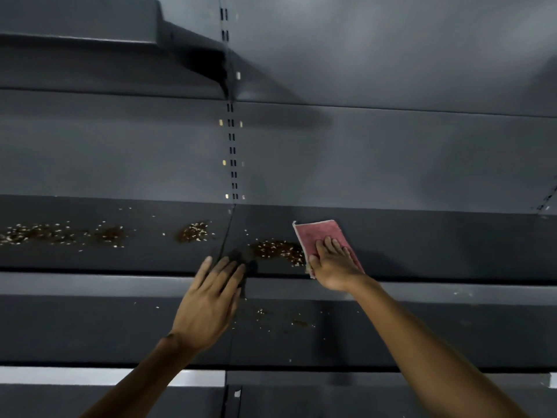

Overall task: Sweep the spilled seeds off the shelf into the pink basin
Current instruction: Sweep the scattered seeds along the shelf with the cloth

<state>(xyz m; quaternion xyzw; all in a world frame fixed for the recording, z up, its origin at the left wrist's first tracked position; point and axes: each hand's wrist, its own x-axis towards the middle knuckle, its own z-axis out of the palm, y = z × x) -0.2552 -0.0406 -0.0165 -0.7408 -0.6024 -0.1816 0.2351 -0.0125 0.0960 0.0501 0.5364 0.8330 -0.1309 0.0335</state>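
1. A pink cloth [322, 236] lies flat on the dark shelf [437, 242], and the right hand [333, 267] presses on its near end with fingers spread and straight.
2. A pile of seeds [277, 250] lies touching the cloth's left edge.
3. The left hand [208, 300], further left of the cloth at the shelf's front lip, is flat with straight fingers and holds nothing.
4. Well left of the cloth lie a smaller heap [193, 232] and a long trail [60, 232].
5. Below the cloth, stray seeds [280, 319] dot the lower shelf [422, 327].
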